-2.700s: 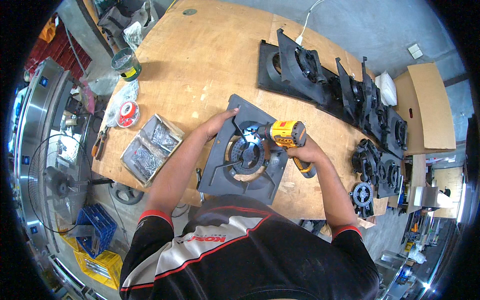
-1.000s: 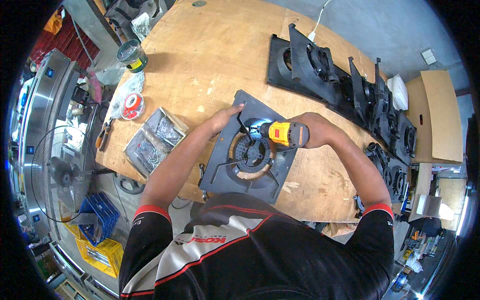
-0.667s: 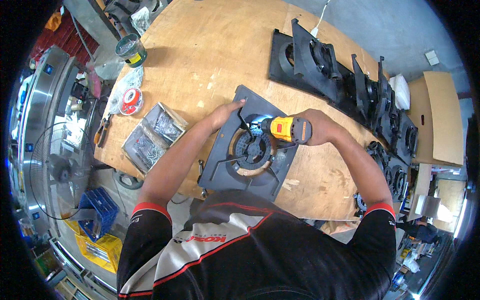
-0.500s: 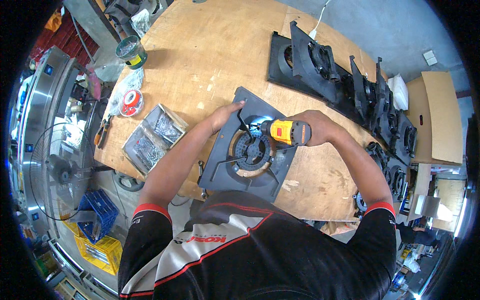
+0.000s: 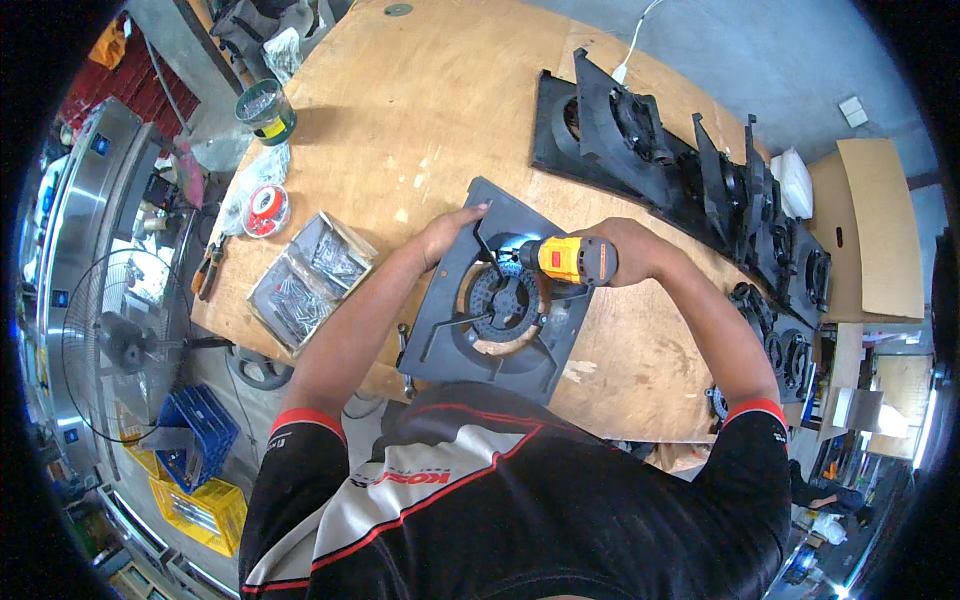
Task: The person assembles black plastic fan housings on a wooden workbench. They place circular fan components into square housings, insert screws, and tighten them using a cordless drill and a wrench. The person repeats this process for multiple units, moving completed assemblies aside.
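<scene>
A dark grey square panel (image 5: 447, 330) with a round slotted ring part (image 5: 500, 300) at its middle lies in front of me, its near edge against my body. My left hand (image 5: 446, 234) grips the panel's far left edge, the thumb on top. In my right hand (image 5: 628, 252) is a yellow-and-black power drill (image 5: 568, 260), lying roughly level and pointing left. Its tip meets the upper part of the ring, where a bright light falls. The drill's handle is hidden, and I cannot make out a screw at the tip.
An open box of screws (image 5: 300, 290) sits left of my left forearm, near pliers (image 5: 207, 268), a round red-and-white container (image 5: 265, 210) and a green tub (image 5: 266, 112). Several similar black panels (image 5: 625, 125) stand along the right edge, beside a cardboard box (image 5: 880, 230). A fan (image 5: 122, 340) stands at left.
The whole view has shifted slightly. Both hands and the drill keep nearly the same place on the panel.
</scene>
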Demonstrator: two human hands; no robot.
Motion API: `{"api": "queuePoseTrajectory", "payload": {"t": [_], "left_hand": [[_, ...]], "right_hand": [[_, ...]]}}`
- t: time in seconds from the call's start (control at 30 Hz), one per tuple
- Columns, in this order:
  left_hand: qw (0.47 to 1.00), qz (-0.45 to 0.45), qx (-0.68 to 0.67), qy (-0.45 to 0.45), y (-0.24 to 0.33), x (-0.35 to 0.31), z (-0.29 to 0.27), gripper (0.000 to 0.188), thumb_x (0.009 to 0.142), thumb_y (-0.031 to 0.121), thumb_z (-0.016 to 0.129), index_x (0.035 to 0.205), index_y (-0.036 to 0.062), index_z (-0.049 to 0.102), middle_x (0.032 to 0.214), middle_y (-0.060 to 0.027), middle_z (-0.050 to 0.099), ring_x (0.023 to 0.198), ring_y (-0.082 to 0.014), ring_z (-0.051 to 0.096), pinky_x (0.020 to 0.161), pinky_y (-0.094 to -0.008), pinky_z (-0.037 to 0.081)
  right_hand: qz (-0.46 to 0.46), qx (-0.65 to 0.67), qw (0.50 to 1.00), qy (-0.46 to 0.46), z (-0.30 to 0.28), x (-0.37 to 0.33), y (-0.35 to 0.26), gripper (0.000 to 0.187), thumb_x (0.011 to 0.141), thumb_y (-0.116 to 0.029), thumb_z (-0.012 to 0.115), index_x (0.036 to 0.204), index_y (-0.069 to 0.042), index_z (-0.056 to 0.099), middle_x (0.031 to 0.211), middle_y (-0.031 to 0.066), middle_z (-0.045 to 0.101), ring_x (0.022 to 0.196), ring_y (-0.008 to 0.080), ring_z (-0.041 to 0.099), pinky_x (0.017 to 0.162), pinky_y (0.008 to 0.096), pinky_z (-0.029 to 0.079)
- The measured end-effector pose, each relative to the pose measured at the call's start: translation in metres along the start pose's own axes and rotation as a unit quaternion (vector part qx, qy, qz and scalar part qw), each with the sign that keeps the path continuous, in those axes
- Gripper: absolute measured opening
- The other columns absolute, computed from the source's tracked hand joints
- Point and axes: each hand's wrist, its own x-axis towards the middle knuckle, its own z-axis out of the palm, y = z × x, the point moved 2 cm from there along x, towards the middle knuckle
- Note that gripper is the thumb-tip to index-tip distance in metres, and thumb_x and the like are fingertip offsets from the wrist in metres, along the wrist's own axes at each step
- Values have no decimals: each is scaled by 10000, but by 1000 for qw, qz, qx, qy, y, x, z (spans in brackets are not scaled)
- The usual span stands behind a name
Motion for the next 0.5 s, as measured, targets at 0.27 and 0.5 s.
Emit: {"api": "queuePoseTrajectory", "payload": {"t": [0.27, 0.5], "left_hand": [[970, 12, 194, 144, 1, -19, -16, 687, 1021, 558, 448, 1383, -16, 552, 1323, -173, 627, 1194, -266, 600, 1030, -364, 455], [965, 148, 128, 174, -107, -115, -41, 443, 1017, 347, 557, 1267, -10, 636, 1215, -162, 681, 1160, -254, 621, 977, -359, 478]], "right_hand": [[-13, -86, 996, 24, -8, -13, -25, 490, 681, -170, 767, 1161, -168, 666, 1037, 147, 705, 999, 385, 663, 824, 466, 533], [114, 96, 929, 337, 132, -91, -19, 626, 705, -209, 817, 1288, -130, 602, 1106, 125, 686, 1037, 328, 676, 873, 403, 541]]}}
